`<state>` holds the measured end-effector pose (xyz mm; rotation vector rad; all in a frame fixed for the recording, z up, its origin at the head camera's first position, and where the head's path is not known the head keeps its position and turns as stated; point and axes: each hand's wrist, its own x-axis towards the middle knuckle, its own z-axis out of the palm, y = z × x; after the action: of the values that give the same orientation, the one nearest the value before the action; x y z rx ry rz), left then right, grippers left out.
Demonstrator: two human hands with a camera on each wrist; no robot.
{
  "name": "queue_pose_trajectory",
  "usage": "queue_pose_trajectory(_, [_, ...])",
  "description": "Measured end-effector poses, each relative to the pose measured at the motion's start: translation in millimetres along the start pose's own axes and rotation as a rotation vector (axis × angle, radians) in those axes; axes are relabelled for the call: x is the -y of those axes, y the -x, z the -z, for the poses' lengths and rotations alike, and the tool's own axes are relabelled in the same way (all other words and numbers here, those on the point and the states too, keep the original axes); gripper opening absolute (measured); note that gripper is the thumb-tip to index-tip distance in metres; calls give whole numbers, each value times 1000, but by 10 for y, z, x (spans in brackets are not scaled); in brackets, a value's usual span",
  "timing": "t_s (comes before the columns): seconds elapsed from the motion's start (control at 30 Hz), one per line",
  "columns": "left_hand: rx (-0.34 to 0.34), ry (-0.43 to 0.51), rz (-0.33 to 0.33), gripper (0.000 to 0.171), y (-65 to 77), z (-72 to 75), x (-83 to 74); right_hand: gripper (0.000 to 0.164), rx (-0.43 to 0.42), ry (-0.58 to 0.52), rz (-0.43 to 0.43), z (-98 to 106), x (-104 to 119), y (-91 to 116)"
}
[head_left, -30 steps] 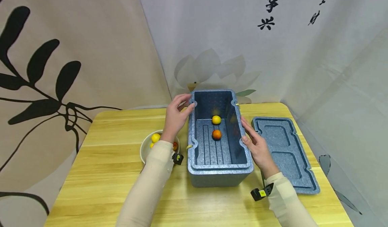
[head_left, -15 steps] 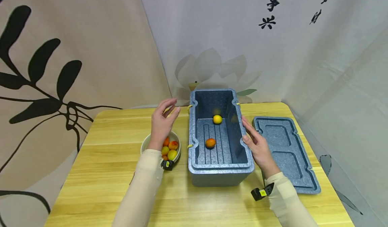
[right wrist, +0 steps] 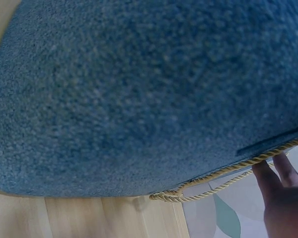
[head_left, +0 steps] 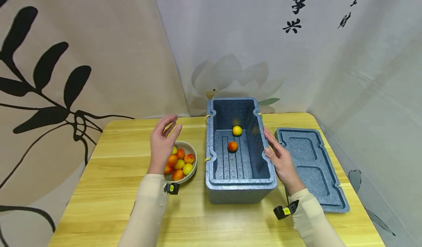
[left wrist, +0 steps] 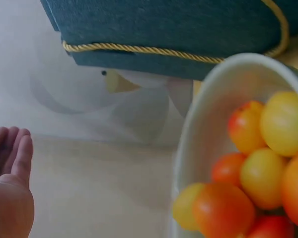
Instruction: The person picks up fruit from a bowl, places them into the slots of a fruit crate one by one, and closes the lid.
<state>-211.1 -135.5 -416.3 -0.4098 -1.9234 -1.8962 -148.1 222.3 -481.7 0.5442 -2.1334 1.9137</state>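
A pale printed backdrop [head_left: 211, 38] hangs behind the wooden table [head_left: 108, 188].

Left of centre in the head view, the left hand [head_left: 160, 144] bends its fingers [head_left: 163, 124] loosely. The right hand [head_left: 281, 160], right of centre, points upper left.

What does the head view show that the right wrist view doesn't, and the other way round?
Head view only: the left hand, fruit bowl, lid, and the yellow fruit and orange-red fruit inside the box.
Right wrist view only: the long run of twisted rope along the box's outer side; the head view catches only short bits.
Both: box, right hand, wooden table and printed backdrop.
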Motion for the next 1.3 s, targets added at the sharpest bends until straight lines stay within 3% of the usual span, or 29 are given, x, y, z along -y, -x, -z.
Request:
queue_pose_trajectory(0.27, [-30, 10, -47, 28, 188, 161, 125, 50, -7, -5, -15, -9, 18, 11])
queue_pose_trajectory(0.63, [-39, -12, -28, 27, 440, 338, 280, 49, -32, 15, -30, -18, 31, 26])
queue_pose_trajectory(0.83, [-26, -45, 9, 27, 574, 416, 347, 49, -20, 10, -22, -28, 48, 14])
queue_pose_trajectory(1.13, [-20, -76, 117, 30, 723, 514, 485, 49, -27, -7, -25, -40, 58, 20])
queue_pose_trajectory(1.3, [14, -88, 162, 33, 772, 533, 528, 49, -30, -4, -27, -44, 54, 23])
